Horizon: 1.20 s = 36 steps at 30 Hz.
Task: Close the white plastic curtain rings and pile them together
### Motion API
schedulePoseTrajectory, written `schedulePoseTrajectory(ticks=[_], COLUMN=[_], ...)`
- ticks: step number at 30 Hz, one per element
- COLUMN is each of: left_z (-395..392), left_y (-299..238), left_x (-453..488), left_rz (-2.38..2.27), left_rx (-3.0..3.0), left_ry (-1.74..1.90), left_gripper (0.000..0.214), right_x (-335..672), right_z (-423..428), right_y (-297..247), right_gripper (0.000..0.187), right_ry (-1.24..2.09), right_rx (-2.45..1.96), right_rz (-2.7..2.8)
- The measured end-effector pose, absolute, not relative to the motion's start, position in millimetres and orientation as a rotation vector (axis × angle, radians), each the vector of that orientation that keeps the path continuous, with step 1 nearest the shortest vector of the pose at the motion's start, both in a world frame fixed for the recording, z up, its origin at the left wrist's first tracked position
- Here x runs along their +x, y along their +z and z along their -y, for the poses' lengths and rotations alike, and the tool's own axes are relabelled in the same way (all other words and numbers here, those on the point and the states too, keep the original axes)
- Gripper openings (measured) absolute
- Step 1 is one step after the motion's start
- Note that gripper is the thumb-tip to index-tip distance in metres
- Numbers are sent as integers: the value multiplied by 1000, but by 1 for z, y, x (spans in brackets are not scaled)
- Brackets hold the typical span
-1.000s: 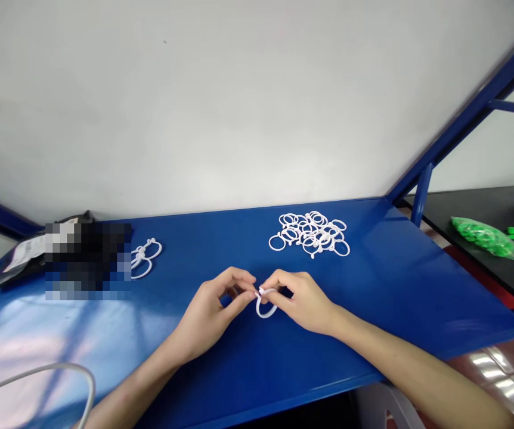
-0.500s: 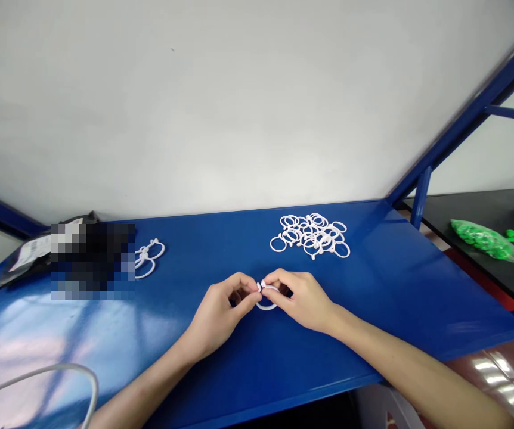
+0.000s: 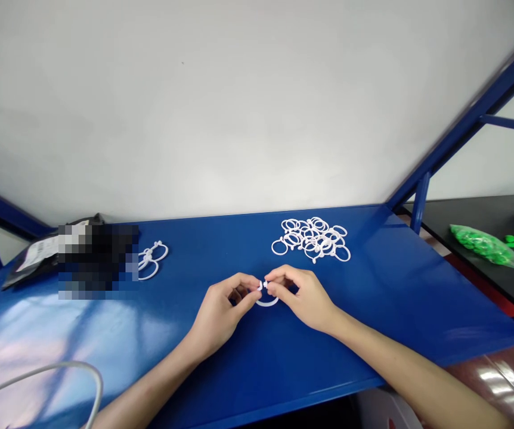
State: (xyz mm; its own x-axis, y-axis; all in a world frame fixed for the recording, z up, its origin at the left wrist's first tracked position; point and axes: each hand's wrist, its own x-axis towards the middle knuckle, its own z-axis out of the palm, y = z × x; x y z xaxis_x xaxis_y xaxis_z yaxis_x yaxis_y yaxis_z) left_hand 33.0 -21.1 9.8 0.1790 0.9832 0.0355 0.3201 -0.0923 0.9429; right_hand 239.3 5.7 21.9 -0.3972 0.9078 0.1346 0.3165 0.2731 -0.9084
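Observation:
My left hand [image 3: 225, 310] pinches one end of a white plastic ring [image 3: 267, 304] between thumb and fingertips, near the middle of the blue table. The ring's other end is pinched by my right hand [image 3: 304, 298]. A small gap shows between the two knobbed ends, and the ring's curve hangs below my fingertips. Beyond my right hand lies a loose pile of similar white rings [image 3: 313, 238]. A few more white rings [image 3: 148, 271] rest at the left.
A black plastic bag [image 3: 37, 262], partly pixelated, lies on the blue table [image 3: 212, 238] at the back left. A white cable [image 3: 60, 364] curves across the front left corner. A clear bag of green pieces [image 3: 485, 244] sits on a black table at the right.
My right hand has shifted slightly right, away from my left. The gap between the ends of the white plastic ring looks wider. The view has tilted a little.

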Motion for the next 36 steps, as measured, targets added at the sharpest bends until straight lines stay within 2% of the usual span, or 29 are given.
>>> schedulePoseTrajectory(ticks=[14, 29, 36], left_z=[22, 26, 33], left_y=[9, 10, 8], left_x=[37, 37, 36], left_rz=[-1198, -1269, -1193], left_rx=[1374, 1465, 1646], left_ry=[949, 971, 1118], left_gripper=[24, 22, 16], right_x=[238, 237, 238], right_z=[-6, -1, 3], right_y=[18, 12, 15], right_gripper=[10, 13, 15], right_ry=[1089, 1039, 1025], right_rx=[-1093, -981, -844], right_rz=[1892, 1886, 1886])
